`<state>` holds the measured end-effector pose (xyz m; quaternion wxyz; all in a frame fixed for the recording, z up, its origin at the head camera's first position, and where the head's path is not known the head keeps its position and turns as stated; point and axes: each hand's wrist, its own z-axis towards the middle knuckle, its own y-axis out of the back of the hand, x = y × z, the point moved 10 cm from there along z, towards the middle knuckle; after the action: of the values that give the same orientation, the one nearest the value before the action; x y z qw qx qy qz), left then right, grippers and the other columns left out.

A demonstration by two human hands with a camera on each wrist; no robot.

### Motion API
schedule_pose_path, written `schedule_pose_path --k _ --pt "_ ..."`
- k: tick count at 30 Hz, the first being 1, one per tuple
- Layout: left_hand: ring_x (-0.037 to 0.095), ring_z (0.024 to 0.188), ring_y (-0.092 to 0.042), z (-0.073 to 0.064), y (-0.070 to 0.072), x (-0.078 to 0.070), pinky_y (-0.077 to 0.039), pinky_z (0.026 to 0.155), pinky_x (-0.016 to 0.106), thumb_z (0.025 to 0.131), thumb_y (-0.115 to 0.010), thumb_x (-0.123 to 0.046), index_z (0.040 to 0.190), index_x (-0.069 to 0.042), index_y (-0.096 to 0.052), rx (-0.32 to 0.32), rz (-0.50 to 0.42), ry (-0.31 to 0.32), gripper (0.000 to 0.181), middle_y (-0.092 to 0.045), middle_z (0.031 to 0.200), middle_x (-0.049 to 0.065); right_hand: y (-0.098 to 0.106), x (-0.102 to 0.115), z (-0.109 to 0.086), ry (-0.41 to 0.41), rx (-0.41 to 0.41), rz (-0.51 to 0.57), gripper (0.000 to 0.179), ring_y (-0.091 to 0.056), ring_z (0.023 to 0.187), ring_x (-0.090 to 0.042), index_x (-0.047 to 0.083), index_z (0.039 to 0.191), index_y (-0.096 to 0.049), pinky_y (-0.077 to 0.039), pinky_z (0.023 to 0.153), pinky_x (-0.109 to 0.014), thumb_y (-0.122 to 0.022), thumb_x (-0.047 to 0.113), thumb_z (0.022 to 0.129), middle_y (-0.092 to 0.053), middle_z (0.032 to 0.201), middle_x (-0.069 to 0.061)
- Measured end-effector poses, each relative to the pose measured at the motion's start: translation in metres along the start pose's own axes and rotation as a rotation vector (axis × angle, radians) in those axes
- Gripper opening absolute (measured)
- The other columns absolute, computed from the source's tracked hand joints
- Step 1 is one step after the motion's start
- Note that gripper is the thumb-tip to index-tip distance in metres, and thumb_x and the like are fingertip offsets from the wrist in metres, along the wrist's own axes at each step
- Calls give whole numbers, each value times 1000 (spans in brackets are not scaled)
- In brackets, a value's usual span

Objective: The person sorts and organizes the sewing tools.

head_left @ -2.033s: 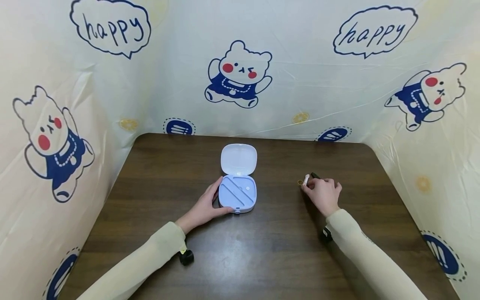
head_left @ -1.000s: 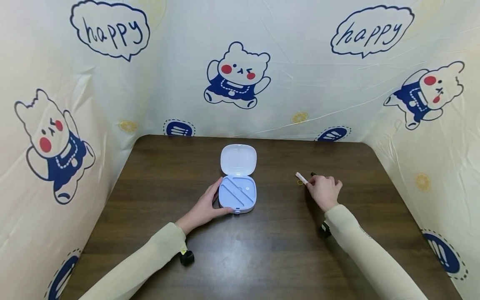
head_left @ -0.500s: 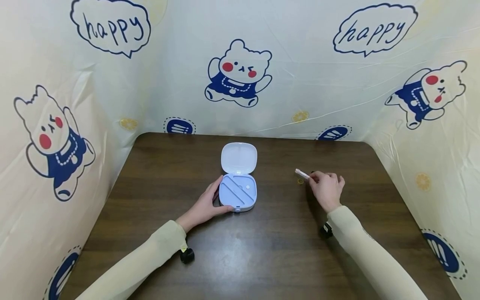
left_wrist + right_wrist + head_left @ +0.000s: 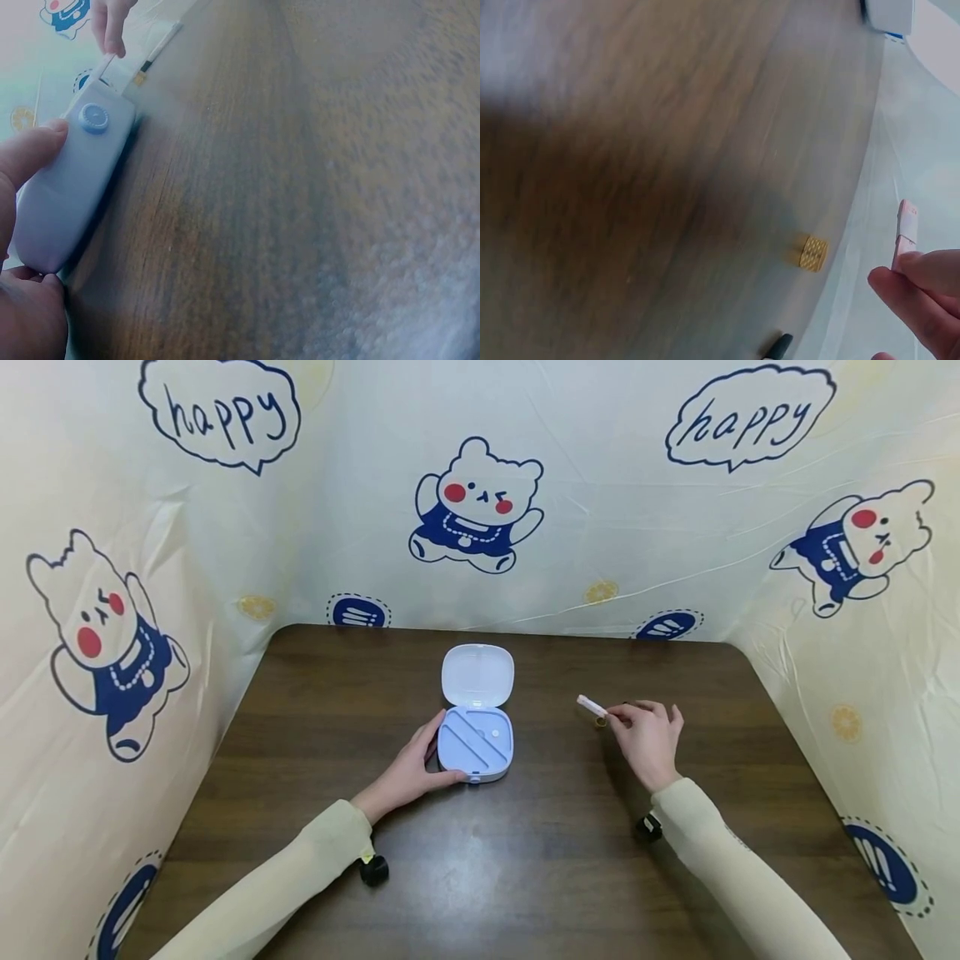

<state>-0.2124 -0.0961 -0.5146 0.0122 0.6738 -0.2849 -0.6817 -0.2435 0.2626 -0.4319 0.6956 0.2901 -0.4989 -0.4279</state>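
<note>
My left hand grips the front left of a light blue compartment case, thumb at the front and fingers along its side. The case's translucent lid stands open at the back; diagonal dividers cross its inside. In the left wrist view, a round button shows on its front wall. Between thumb and forefinger, my right hand pinches one end of a slim pale pink-white tube, held above the table and pointing left. Just under it, a gold patterned ring lies on the wood.
A thin stick, white with dark parts, lies beyond the ring, mostly hidden behind my right hand in the head view. Its dark tip shows in the right wrist view. A printed cloth surrounds the brown table on three sides.
The tube, first upright by the ring, has swung to point left. It has shifted left with my right hand in the last half second. My left hand and the case stay put.
</note>
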Motion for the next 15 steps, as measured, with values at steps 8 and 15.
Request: schedule_pose_path --k 8,15 --pt "27 156 -25 -1 0 1 -30 124 43 86 -89 -35 168 -12 -14 1 7 10 114 -20 170 15 -5 18 -8 64 -9 17 9 -59 120 -43 8 96 -84 -13 116 -75 -81 15 92 -78 84 -11" --pt "27 156 -25 1 0 1 -30 124 43 86 -89 -33 168 -12 -14 1 5 3 113 -21 170 15 -6 35 -12 128 -34 26 6 -60 122 -42 11 94 -85 -14 117 -74 -83 13 89 -78 81 -7"
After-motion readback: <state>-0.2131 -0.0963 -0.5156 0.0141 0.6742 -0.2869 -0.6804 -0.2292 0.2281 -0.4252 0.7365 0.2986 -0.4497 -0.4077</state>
